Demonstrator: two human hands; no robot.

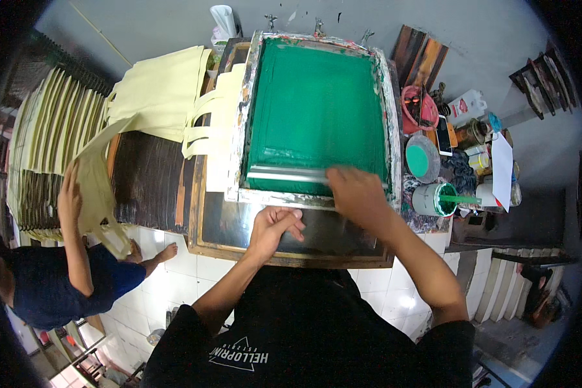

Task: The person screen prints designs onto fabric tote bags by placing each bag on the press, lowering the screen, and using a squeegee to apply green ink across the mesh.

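Observation:
A screen-printing frame (pixel 237 187) with a paint-smeared white rim lies in front of me, its mesh (pixel 313 110) coated in green ink. My right hand (pixel 359 194), slightly blurred, grips a long metal-edged squeegee (pixel 286 174) at its right part. The squeegee lies crosswise on the mesh near the frame's front edge. Just in front of that edge is my left hand (pixel 277 229), its fingers curled in and the thumb across them; I see nothing in it. Beneath the frame, a pale yellow cloth bag (pixel 220 139) shows at the left, with its handles sticking out.
At left, a person (pixel 71 278) holds a yellow bag (pixel 96 174) near stacked pale bags (pixel 158 87) and a full rack (pixel 52 123). To the right stand a green ink tub (pixel 427 199), a grey bowl (pixel 423 158), a pink basket (pixel 419 107), a phone (pixel 443 134) and a white jug (pixel 467 105).

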